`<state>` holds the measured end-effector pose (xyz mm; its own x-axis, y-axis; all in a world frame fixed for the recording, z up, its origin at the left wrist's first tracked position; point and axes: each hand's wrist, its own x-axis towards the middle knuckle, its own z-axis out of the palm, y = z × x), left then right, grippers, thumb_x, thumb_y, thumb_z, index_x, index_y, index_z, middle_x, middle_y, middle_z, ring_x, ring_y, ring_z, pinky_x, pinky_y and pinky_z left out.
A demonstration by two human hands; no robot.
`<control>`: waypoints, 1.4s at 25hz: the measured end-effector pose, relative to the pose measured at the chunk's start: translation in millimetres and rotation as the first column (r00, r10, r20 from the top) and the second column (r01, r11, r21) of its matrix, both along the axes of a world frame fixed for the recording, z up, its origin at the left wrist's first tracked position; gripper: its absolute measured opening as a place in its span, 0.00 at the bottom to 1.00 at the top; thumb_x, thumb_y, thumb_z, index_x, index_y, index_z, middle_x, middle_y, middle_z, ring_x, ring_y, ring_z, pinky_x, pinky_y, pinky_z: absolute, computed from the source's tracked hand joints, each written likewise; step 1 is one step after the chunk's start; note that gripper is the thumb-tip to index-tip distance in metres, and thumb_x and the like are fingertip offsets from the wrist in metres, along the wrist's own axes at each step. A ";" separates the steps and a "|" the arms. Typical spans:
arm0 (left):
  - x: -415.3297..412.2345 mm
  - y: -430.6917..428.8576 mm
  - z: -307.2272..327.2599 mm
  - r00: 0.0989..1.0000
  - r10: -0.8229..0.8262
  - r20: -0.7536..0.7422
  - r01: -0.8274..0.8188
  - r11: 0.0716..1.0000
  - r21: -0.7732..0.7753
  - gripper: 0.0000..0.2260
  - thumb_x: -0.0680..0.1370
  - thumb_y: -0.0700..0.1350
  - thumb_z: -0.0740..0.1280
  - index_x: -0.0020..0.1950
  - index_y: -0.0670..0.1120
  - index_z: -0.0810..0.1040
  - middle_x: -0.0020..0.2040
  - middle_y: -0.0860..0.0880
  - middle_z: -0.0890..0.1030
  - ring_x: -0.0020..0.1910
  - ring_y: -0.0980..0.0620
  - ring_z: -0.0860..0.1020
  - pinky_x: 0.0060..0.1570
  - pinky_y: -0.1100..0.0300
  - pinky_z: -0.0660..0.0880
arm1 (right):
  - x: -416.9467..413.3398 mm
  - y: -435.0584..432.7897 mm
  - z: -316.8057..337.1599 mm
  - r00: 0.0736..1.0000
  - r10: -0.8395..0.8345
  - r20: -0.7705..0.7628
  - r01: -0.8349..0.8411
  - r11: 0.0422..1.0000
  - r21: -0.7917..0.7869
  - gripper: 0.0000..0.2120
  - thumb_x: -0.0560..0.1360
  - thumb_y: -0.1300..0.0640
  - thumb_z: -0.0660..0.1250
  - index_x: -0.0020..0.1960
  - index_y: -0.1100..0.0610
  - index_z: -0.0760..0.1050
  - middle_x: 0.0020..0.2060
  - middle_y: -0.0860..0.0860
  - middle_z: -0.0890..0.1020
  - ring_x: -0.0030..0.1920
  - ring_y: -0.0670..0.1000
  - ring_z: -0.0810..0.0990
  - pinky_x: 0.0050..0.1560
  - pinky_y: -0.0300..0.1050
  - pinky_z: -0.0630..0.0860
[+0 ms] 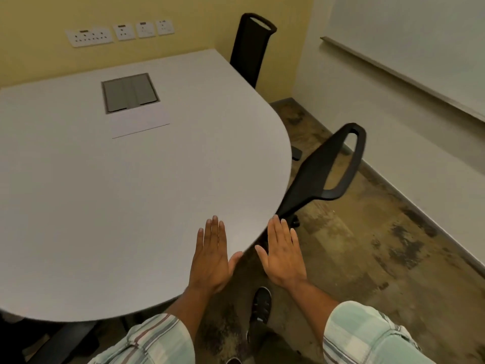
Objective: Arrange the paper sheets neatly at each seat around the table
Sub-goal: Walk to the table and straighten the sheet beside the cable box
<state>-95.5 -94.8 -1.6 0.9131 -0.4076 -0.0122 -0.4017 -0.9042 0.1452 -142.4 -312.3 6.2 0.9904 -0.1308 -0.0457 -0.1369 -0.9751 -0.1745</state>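
Note:
A stack of white paper sheets [140, 120] lies flat near the middle of the grey table [105, 206], just in front of a recessed grey cable hatch [130, 92]. My left hand [212, 256] hovers palm down over the table's near right edge, fingers straight and holding nothing. My right hand [283, 254] is held flat beside it, past the rim and over the floor, also with nothing in it. Both hands are far from the paper.
One black office chair [325, 174] stands at the table's rounded right end, its back tilted. Another black chair [250, 48] stands at the far corner by the yellow wall with sockets [118, 32]. A whiteboard [420, 48] hangs on the right wall.

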 end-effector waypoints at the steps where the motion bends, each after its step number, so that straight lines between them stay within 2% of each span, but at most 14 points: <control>1: -5.9 -11.3 0.0 1.000 -0.031 -0.004 0.031 0.999 0.008 0.42 0.83 0.71 0.42 0.85 0.42 0.36 0.86 0.42 0.36 0.85 0.42 0.38 0.84 0.41 0.45 | -12.8 -10.5 1.1 1.000 -0.029 0.005 0.029 1.000 -0.001 0.39 0.83 0.32 0.38 0.84 0.56 0.38 0.85 0.55 0.43 0.84 0.57 0.41 0.82 0.61 0.51; 4: -24.8 -51.5 2.3 0.991 -0.129 -0.037 0.131 0.991 0.040 0.42 0.82 0.72 0.42 0.85 0.43 0.38 0.86 0.41 0.38 0.85 0.40 0.39 0.83 0.39 0.47 | -49.6 -44.9 1.6 0.992 -0.125 -0.008 0.125 0.992 -0.013 0.39 0.84 0.34 0.43 0.84 0.57 0.40 0.85 0.55 0.44 0.84 0.57 0.43 0.82 0.62 0.52; 8: -37.8 -119.1 6.7 0.964 -0.264 -0.023 0.265 0.963 0.048 0.42 0.83 0.71 0.43 0.85 0.40 0.43 0.86 0.39 0.40 0.85 0.40 0.39 0.84 0.41 0.44 | -85.2 -103.8 0.1 0.970 -0.243 0.002 0.243 0.970 -0.011 0.39 0.84 0.35 0.47 0.85 0.58 0.44 0.85 0.57 0.48 0.84 0.58 0.47 0.81 0.63 0.55; 14: -58.4 -244.0 1.0 0.921 -0.389 -0.040 0.391 0.915 0.101 0.42 0.83 0.70 0.41 0.85 0.39 0.44 0.85 0.37 0.41 0.85 0.38 0.39 0.83 0.38 0.46 | -129.9 -215.0 -10.4 0.931 -0.365 0.001 0.365 0.931 0.001 0.39 0.84 0.34 0.47 0.85 0.58 0.45 0.84 0.57 0.49 0.84 0.58 0.48 0.81 0.64 0.55; 21: -72.6 -413.5 3.1 0.889 -0.453 -0.065 0.458 0.884 0.093 0.43 0.82 0.71 0.39 0.84 0.40 0.38 0.85 0.39 0.35 0.84 0.41 0.33 0.83 0.42 0.38 | -153.8 -371.6 -5.7 0.900 -0.436 0.002 0.436 0.900 0.012 0.41 0.83 0.32 0.46 0.85 0.58 0.45 0.85 0.57 0.48 0.84 0.58 0.47 0.81 0.63 0.55; 28: -42.3 -560.0 25.1 0.861 -0.508 -0.023 0.509 0.859 0.059 0.43 0.83 0.70 0.43 0.85 0.39 0.40 0.85 0.38 0.37 0.84 0.41 0.36 0.84 0.41 0.41 | -129.8 -514.0 20.5 0.874 -0.481 0.072 0.482 0.876 0.012 0.40 0.83 0.33 0.45 0.84 0.58 0.44 0.85 0.57 0.48 0.84 0.58 0.45 0.82 0.63 0.53; 35: 57.9 -684.8 33.1 0.868 -0.494 0.041 0.493 0.869 0.030 0.42 0.83 0.69 0.42 0.85 0.39 0.39 0.85 0.39 0.37 0.84 0.41 0.35 0.83 0.40 0.43 | -42.7 -624.2 33.2 0.863 -0.488 0.130 0.492 0.871 0.005 0.40 0.83 0.32 0.45 0.85 0.57 0.43 0.85 0.56 0.47 0.84 0.57 0.44 0.82 0.62 0.52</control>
